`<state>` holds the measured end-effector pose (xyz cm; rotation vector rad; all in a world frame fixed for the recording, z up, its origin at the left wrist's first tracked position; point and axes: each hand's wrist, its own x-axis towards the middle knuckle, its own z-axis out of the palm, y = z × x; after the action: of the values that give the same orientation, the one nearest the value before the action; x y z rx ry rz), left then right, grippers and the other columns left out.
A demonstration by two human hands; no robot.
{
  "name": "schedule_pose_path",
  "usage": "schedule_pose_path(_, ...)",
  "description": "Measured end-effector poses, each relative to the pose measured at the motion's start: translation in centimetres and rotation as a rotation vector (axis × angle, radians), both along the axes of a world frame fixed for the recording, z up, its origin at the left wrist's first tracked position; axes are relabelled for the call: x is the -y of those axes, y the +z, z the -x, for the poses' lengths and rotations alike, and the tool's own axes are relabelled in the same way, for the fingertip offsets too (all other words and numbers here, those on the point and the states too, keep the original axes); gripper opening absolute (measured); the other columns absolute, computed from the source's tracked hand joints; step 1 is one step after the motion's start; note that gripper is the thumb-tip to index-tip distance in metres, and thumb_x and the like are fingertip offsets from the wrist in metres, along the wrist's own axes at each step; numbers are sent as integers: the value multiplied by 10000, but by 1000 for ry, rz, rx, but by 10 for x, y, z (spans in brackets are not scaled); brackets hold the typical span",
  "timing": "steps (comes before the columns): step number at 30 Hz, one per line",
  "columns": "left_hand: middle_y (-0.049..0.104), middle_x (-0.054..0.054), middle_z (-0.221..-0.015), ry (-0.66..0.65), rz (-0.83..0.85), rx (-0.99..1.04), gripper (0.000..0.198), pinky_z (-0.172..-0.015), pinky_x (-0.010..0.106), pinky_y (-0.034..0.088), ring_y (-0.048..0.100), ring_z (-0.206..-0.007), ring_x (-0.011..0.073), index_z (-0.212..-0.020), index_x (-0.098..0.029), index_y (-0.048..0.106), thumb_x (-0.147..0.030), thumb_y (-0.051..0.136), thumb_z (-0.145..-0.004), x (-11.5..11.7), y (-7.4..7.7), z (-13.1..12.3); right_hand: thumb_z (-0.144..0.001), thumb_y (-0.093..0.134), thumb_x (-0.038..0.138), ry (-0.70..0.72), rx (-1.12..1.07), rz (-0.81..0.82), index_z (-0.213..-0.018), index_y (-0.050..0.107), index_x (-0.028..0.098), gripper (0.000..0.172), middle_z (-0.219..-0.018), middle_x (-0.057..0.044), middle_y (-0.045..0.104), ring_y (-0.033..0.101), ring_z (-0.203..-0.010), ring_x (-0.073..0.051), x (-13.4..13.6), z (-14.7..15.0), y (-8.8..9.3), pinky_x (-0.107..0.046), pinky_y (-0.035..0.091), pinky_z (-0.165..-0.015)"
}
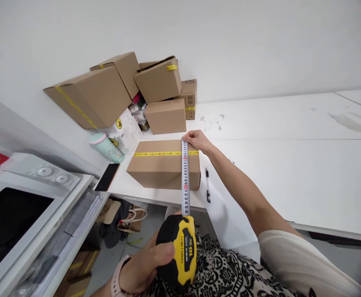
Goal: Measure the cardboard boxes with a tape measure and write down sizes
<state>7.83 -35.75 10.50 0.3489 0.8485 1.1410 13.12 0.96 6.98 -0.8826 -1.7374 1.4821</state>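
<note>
My left hand (151, 258) is wrapped round the yellow and black case of a tape measure (180, 251), low in front of my body. Its white blade (185, 177) runs out away from me, across the top of a taped cardboard box (155, 165) near the box's right end. At the far edge of that box, my right hand (197, 140) pinches the tip of the blade between thumb and fingers. Yellow printed tape (149, 154) lies along the box's top. A black pen (207, 185) rests on white paper (226, 210) to the right of the box.
Several cardboard boxes (165, 117) are stacked against the wall behind. A mint tumbler (108, 147) and a dark phone (107, 177) are left of the measured box. A microwave (19, 214) stands on a shelf at left. The white table (276, 173) stretches right.
</note>
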Motion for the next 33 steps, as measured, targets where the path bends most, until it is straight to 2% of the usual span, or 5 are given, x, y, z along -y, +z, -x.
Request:
schedule_pose_path(8, 732, 76, -1018, -45, -14, -121, 873, -695, 412, 590, 722, -790, 300, -1493, -396, 436, -500, 782, -699, -6, -4, 5, -756, 663, 198, -42, -27, -15, -659, 657, 152, 108, -656, -6, 661, 575, -638, -120, 2, -1, 4, -254, 461, -643)
schedule_pose_path(14, 677, 42, -1134, -135, -133, -203, 838, -966, 464, 489, 616, -1131, 351, -1319, -443, 622, -439, 913, -534, -20, -2, 12, -768, 724, 277, -148, -320, -167, -713, 678, 160, 137, -717, -19, 692, 615, -703, -132, 13, -27, 46, -321, 517, -768)
schedule_pose_path(18, 657, 55, -1094, -209, -147, -286, 852, -905, 452, 484, 617, -1043, 327, -1297, -377, 629, -404, 933, -501, -32, -5, 10, -787, 741, 336, -145, -319, -275, -757, 706, 173, 170, -770, -25, 713, 642, -750, -154, 48, -59, 60, -345, 524, -775)
schedule_pose_path(28, 621, 99, -1229, -278, -270, -717, 982, -957, 457, 456, 579, -1085, 309, -1425, -240, 449, -448, 897, -577, -62, -6, 6, -897, 641, 290, -113, -168, -373, -865, 727, 216, 118, -801, -24, 738, 650, -706, -145, 161, -94, 9, -308, 520, -643)
schedule_pose_path(33, 541, 133, -1398, -152, -383, -1026, 1034, -1080, 543, 391, 524, -1251, 367, -1485, -252, 373, -387, 891, -601, -65, -21, 28, -974, 515, 362, -130, -217, -276, -1040, 730, 294, 235, -1081, -51, 747, 680, -1029, -219, 173, -101, -14, -421, 545, -884)
